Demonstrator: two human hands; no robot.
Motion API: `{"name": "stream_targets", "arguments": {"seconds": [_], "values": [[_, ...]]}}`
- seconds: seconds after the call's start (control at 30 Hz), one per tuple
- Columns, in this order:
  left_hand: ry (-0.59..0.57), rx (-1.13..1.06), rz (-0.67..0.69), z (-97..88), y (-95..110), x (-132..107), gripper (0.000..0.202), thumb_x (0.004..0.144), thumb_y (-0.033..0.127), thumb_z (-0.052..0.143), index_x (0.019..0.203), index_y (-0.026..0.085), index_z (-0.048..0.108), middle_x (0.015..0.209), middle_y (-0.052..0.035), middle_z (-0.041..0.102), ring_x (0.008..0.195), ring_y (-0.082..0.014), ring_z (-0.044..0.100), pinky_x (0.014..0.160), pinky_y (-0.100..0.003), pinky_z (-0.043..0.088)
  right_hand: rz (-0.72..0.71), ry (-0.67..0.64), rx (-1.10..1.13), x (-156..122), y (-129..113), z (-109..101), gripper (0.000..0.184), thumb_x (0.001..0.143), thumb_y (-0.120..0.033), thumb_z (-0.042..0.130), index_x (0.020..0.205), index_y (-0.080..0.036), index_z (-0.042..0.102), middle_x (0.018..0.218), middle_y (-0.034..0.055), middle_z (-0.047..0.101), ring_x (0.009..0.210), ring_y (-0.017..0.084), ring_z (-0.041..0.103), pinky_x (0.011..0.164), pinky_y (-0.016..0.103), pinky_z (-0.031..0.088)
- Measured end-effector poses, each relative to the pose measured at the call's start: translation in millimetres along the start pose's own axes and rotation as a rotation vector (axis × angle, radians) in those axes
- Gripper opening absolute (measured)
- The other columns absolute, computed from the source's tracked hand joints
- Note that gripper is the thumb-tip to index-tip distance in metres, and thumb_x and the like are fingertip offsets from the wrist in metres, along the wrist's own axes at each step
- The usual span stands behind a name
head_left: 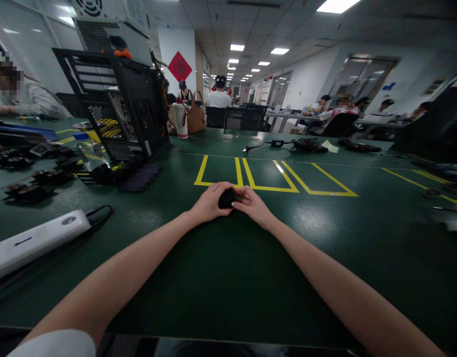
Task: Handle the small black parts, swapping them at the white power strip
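Between my two hands is a small black object (226,199), rounded in outline and partly covered by fingers; its exact kind does not show. My left hand (209,201) wraps round its left side, thumb below and fingers above. On the other side, the fingertips of my right hand (253,206) press against it. Both hands are just in front of the yellow tape outlines (267,189) on the green table (228,277).
At the left, a white device (38,240) with a black cable lies near several black parts (31,193). An open computer case (128,109) stands behind them, by a white cup (181,120) and brown bag (196,116). Black cables (308,145) lie at the back.
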State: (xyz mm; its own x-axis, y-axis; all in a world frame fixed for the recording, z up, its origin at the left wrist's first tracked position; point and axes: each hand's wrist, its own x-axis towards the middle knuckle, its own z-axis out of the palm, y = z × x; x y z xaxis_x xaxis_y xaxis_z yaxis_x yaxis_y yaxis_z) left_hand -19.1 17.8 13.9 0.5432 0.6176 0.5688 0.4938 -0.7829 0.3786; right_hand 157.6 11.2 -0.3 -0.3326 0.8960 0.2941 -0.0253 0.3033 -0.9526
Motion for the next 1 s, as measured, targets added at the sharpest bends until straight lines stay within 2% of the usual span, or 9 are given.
{"name": "stream_targets", "arguments": {"seconds": [0.17, 0.4, 0.53, 0.7, 0.9, 1.0], "values": [[-0.009, 0.004, -0.006, -0.4, 0.3, 0.2, 0.059, 0.064, 0.022, 0.063, 0.116, 0.023, 0.036, 0.115, -0.0061, 0.047, 0.106, -0.0226, 0.045, 0.087, -0.041, 0.041, 0.017, 0.043, -0.024, 1.2, -1.8, 1.6, 0.022, 0.07, -0.026, 0.06, 0.089, -0.021, 0.051, 0.098, 0.0018, 0.054, 0.084, 0.013, 0.058, 0.085, 0.037, 0.045], [-0.003, 0.002, 0.002, -1.1, 2.5, 0.1, 0.059, 0.064, 0.02, 0.063, 0.115, 0.022, 0.036, 0.114, -0.006, 0.048, 0.106, -0.0216, 0.045, 0.089, -0.04, 0.039, 0.044, 0.026, -0.066, 1.0, -4.7, -0.2, 0.036, 0.07, -0.025, 0.06, 0.104, -0.021, 0.05, 0.105, 0.0047, 0.055, 0.095, 0.017, 0.056, 0.089, 0.04, 0.042], [-0.011, -0.006, -0.013, -1.9, 3.2, -0.2, 0.059, 0.064, 0.02, 0.063, 0.116, 0.023, 0.036, 0.114, -0.0062, 0.047, 0.106, -0.0231, 0.045, 0.087, -0.042, 0.04, 0.003, 0.016, -0.011, 0.0, -3.5, 1.2, 0.032, 0.066, -0.024, 0.064, 0.096, -0.021, 0.051, 0.103, 0.0027, 0.055, 0.098, 0.017, 0.055, 0.091, 0.038, 0.042], [-0.016, 0.005, -0.018, -0.7, 1.8, 0.4, 0.058, 0.064, 0.021, 0.063, 0.116, 0.023, 0.036, 0.115, -0.0063, 0.047, 0.107, -0.0231, 0.045, 0.088, -0.042, 0.039, 0.002, 0.052, -0.016, -0.2, -4.0, 3.2, 0.022, 0.068, -0.026, 0.061, 0.087, -0.02, 0.052, 0.096, 0.0014, 0.056, 0.088, 0.015, 0.058, 0.086, 0.037, 0.045], [-0.003, 0.007, 0.004, -0.2, 1.7, 1.0, 0.059, 0.063, 0.02, 0.063, 0.115, 0.022, 0.036, 0.114, -0.0058, 0.048, 0.106, -0.0218, 0.045, 0.09, -0.04, 0.038, 0.046, 0.034, -0.058, 1.8, -3.0, 0.1, 0.036, 0.071, -0.026, 0.059, 0.105, -0.022, 0.05, 0.106, 0.0045, 0.054, 0.096, 0.017, 0.055, 0.09, 0.039, 0.041], [-0.004, 0.0, -0.002, -1.3, 2.5, 0.3, 0.058, 0.064, 0.021, 0.063, 0.115, 0.022, 0.037, 0.114, -0.006, 0.048, 0.106, -0.0218, 0.045, 0.089, -0.04, 0.039, 0.04, 0.005, -0.009, 1.2, -1.6, -0.7, 0.034, 0.069, -0.024, 0.061, 0.101, -0.021, 0.051, 0.107, 0.0044, 0.054, 0.099, 0.017, 0.055, 0.092, 0.039, 0.04]]}}
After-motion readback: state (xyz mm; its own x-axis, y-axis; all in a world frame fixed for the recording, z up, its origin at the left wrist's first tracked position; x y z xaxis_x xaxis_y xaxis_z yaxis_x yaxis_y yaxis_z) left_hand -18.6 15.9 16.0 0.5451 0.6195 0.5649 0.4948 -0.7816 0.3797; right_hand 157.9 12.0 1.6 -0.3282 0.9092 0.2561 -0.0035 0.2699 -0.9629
